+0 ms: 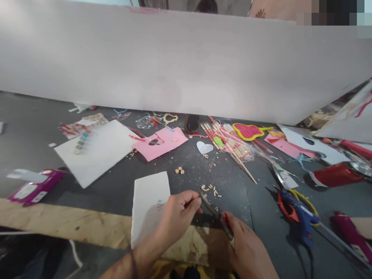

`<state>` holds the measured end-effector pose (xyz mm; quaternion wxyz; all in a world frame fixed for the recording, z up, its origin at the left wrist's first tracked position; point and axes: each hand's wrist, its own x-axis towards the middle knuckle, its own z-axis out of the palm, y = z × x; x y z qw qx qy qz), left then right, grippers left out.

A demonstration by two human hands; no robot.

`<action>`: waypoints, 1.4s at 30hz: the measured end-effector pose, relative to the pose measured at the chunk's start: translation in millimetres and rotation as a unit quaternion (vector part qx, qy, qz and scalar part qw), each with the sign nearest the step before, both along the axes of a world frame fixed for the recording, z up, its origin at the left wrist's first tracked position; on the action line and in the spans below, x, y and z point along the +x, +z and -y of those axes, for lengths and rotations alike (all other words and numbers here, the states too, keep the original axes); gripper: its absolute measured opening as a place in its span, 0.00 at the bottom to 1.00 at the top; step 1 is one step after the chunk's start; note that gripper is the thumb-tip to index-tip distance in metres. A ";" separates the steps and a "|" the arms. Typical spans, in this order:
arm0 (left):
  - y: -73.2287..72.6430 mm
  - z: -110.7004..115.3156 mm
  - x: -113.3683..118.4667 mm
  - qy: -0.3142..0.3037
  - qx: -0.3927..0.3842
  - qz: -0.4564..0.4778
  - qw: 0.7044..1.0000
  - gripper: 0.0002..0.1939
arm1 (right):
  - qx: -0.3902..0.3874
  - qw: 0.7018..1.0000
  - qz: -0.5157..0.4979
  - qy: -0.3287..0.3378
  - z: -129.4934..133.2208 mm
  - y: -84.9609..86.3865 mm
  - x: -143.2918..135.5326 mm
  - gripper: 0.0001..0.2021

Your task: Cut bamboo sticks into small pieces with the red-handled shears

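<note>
At the lower centre my left hand (181,211) pinches something too small to make out, right at the jaws of a pair of cutting pliers (216,211). My right hand (247,244) is closed around the handles of the pliers. Just beyond the jaws lie several short cut wooden pieces (215,191). A small cluster of round wooden pieces (179,170) sits further up. Under my left wrist is a white sheet (149,197) with green writing. A white paper heart (205,147) lies beyond, near a bundle of wooden sticks (232,143).
A tall white panel (180,62) stands across the back. To the right are a blue glue gun (305,221), scissors (290,213) and a red can (340,173). Pink card (159,145), a large white board (101,149) and a purple box (40,188) lie left.
</note>
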<state>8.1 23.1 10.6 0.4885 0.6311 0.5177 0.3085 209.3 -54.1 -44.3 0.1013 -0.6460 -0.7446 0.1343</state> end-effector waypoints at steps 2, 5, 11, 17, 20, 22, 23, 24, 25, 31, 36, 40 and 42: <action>-1.1 -1.0 0.7 -0.005 0.000 -0.002 1.000 0.14 | -0.009 1.000 0.007 -0.004 -1.6 4.7 -0.2 0.29; -2.1 -2.0 1.7 -0.010 0.001 0.012 1.000 0.10 | -0.017 0.999 0.034 -0.022 -5.0 15.9 -2.1 0.29; -5.6 0.3 3.3 0.001 0.056 -0.027 0.998 0.13 | -0.040 0.995 0.084 -0.028 -7.1 28.7 -5.9 0.32; -4.9 0.1 4.0 0.008 0.054 0.006 0.998 0.15 | -0.025 0.996 0.084 -0.025 0.0 16.6 -5.3 0.36; -3.3 -0.1 3.5 0.010 0.050 0.007 0.999 0.16 | -0.032 0.997 0.074 -0.009 0.6 12.8 -4.2 0.38; -2.9 0.6 3.0 0.009 0.052 0.001 0.999 0.18 | -0.037 0.997 0.061 0.002 -0.2 12.1 -3.9 0.40; -2.9 1.0 2.7 0.006 0.053 -0.003 0.999 0.18 | -0.038 0.998 0.059 0.001 -0.7 12.2 -3.9 0.40; -2.9 1.4 2.5 0.004 0.053 -0.006 0.999 0.18 | -0.039 0.997 0.060 -0.001 -1.1 12.5 -4.1 0.40; -2.8 1.6 2.2 0.003 0.054 -0.006 0.999 0.18 | -0.040 0.997 0.063 -0.006 -1.4 12.9 -4.5 0.39; 0.4 -0.3 0.1 -0.007 0.057 0.008 0.998 0.17 | -0.024 0.999 0.029 -0.006 -1.5 15.9 -7.9 0.34; 3.2 1.0 -0.4 -0.014 0.054 0.001 0.998 0.18 | -0.080 0.997 -0.002 -0.010 -3.5 20.9 -9.9 0.31; 0.0 2.1 0.5 -0.004 0.036 -0.012 0.999 0.17 | -0.091 0.996 0.005 -0.020 -3.2 23.5 -9.8 0.30; -2.2 1.0 0.9 0.000 0.027 -0.021 0.999 0.17 | -0.091 0.996 0.010 -0.017 -2.9 23.5 -9.1 0.30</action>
